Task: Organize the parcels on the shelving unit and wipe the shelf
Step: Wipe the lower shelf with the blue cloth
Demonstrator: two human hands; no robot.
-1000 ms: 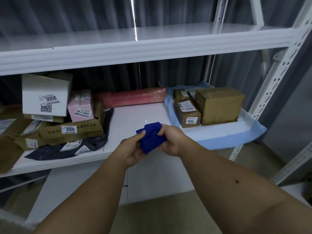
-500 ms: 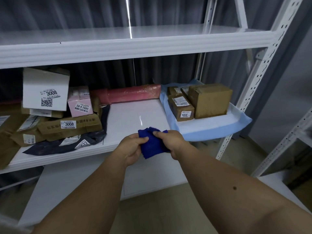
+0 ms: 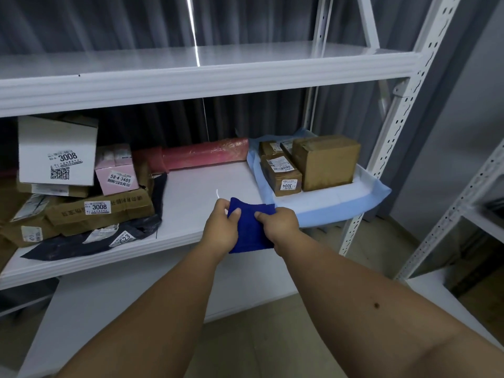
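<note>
Above the shelf (image 3: 191,203) edge, both hands (image 3: 252,230) grip a blue cloth (image 3: 249,230).

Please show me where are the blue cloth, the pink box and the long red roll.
blue cloth (image 3: 249,230): head view, on the middle of the fabric between the hands.
pink box (image 3: 116,170): head view, on its front face.
long red roll (image 3: 207,154): head view, on its wrapped middle.

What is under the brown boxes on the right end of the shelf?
The brown boxes sit on a light blue sheet spread over the shelf; its front edge overhangs. Anything beneath the sheet is covered.
</note>
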